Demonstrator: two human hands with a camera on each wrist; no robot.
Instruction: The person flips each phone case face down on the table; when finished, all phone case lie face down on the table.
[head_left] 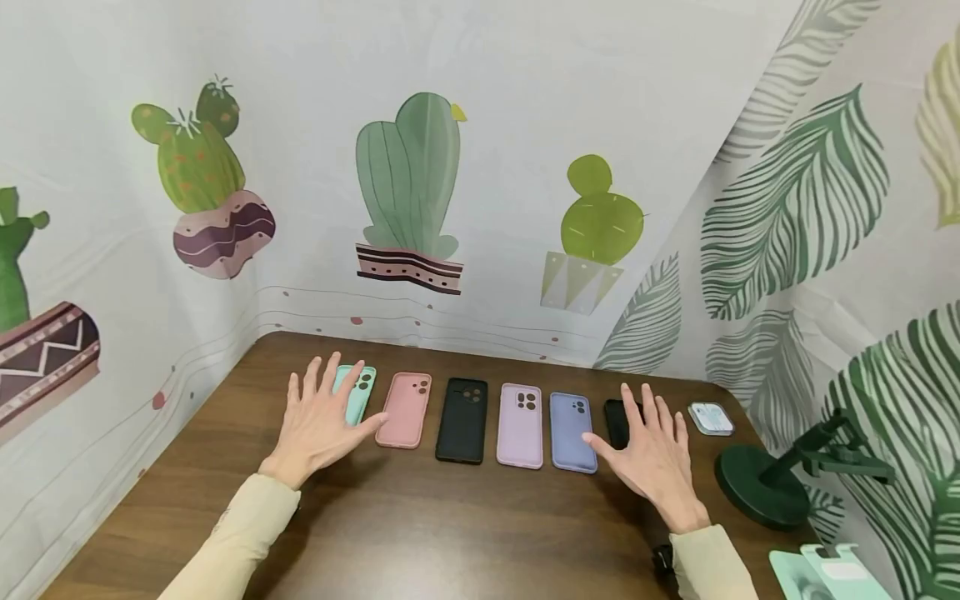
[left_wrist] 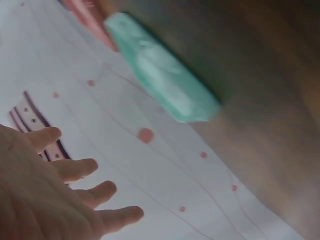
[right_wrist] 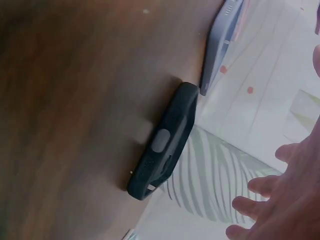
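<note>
My left hand [head_left: 322,417] is spread flat and holds nothing; it is above the mint case [head_left: 354,393] at the left end of the row and hides part of it. My right hand [head_left: 651,454] is also spread and loose, over the black case [head_left: 617,421], which is mostly covered. Between them lie the pink case [head_left: 405,409] and three more. The counter [head_left: 450,533] in front of the row is bare wood. The cloth wall [head_left: 487,167] stands just behind the row. The stand [head_left: 780,479] on the right is partly cut off.

Dark wood desk [head_left: 450,533] in a corner; cactus-print cloth [head_left: 420,167] behind & left, leaf-print cloth [head_left: 810,208] on right. Even, soft light.
</note>
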